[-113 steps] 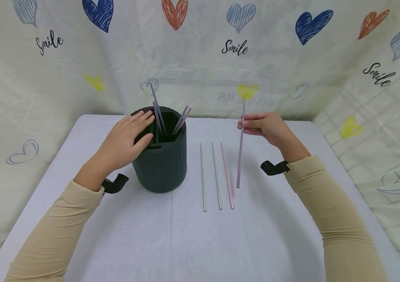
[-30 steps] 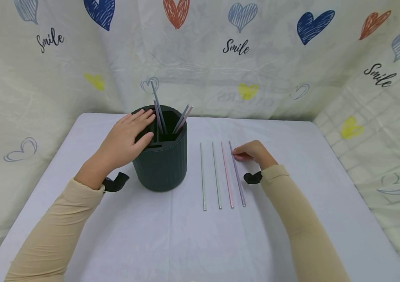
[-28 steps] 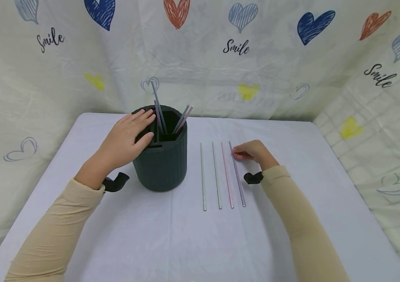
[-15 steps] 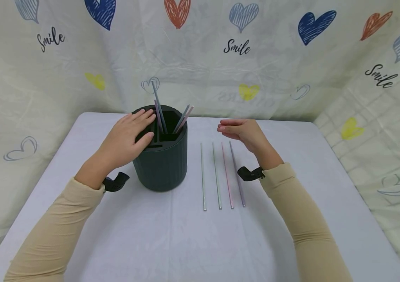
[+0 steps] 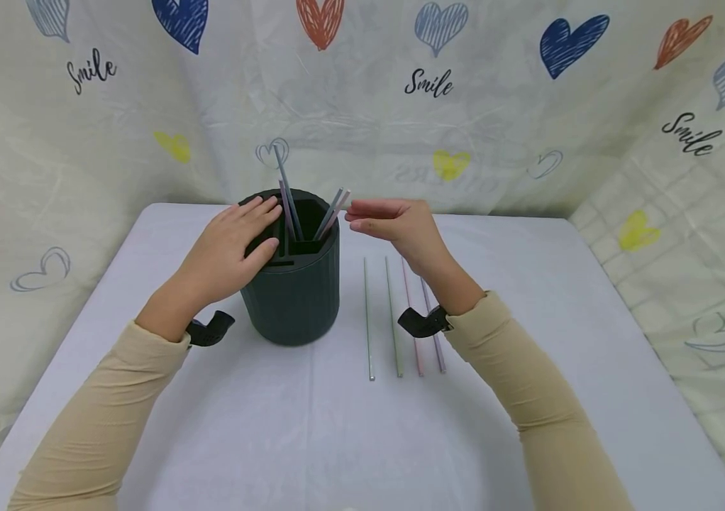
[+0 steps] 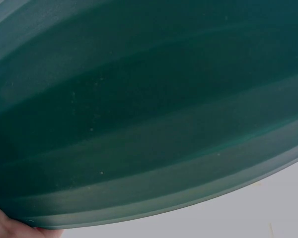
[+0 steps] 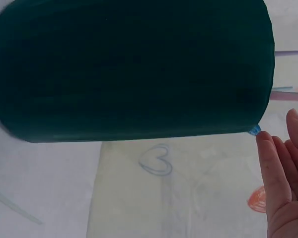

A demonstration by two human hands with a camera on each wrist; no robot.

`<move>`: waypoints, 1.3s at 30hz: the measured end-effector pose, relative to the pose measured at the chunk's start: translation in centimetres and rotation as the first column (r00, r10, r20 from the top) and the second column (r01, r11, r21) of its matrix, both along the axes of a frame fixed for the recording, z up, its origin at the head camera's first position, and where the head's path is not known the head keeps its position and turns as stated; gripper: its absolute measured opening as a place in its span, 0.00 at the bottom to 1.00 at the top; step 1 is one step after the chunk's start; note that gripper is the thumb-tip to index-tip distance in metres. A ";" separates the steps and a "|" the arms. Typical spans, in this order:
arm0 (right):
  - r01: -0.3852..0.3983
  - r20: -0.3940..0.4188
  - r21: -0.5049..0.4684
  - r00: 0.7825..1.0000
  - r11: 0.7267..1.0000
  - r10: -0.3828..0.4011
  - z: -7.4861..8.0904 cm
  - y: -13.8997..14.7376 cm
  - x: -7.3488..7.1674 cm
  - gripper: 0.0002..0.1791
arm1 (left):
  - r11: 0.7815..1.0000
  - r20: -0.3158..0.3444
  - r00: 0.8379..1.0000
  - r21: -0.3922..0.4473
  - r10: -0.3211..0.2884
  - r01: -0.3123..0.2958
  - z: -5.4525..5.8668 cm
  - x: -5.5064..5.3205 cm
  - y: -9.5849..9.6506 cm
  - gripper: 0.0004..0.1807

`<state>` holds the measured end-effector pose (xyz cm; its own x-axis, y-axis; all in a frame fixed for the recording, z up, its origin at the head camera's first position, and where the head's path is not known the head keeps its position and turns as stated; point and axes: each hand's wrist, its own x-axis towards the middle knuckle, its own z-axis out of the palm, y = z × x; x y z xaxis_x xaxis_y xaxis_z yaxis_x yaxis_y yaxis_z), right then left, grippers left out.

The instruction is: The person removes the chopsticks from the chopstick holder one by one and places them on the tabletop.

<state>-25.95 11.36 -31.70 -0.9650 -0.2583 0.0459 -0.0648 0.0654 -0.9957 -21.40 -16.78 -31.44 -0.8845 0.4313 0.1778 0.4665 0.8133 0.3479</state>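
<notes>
A dark green ribbed holder point(image 5: 292, 305) with divided compartments stands upright on the table. My left hand point(image 5: 228, 248) rests across its left rim, fingers extended. Thin straw-like sticks lean inside, among them a long blue-grey one point(image 5: 285, 184) and a pink one point(image 5: 339, 206). Just right of the rim, my right hand point(image 5: 397, 231) holds nothing; its fingers are straight, thumb apart. In the right wrist view its fingertips are close to the holder's rim, below the pink stick point(image 7: 289, 95). The left wrist view is mostly filled by the holder's wall point(image 6: 149, 109).
Right of the holder two pale green sticks, the left one point(image 5: 367, 319) and the right one point(image 5: 394, 319), lie beside a pink stick point(image 5: 417, 355) and a purple stick point(image 5: 439, 355). The right forearm partly covers these last two. A heart-printed cloth point(image 5: 362, 106) hangs behind the white table point(image 5: 241, 440).
My right hand laid the purple stick down beside the others, let it go, then rose and moved left to the holder. My left hand has stayed on the rim.
</notes>
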 end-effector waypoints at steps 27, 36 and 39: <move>0.115 -0.166 0.027 0.980 0.993 -0.109 0.9 -2.8 1.2 0.11 | 1.000 -0.022 1.000 0.006 -0.006 0.006 0.1 -0.4 0.1 0.30; 0.035 -0.302 -0.219 0.948 0.975 -0.101 3.9 -2.3 2.4 0.08 | 1.000 -0.031 1.000 0.009 0.004 -0.004 -0.6 -0.3 -0.2 0.30; 0.014 -0.323 -0.313 0.939 0.950 -0.121 5.2 -1.9 2.8 0.07 | 1.000 -0.033 0.999 0.016 0.003 -0.003 -0.7 -0.3 -0.2 0.30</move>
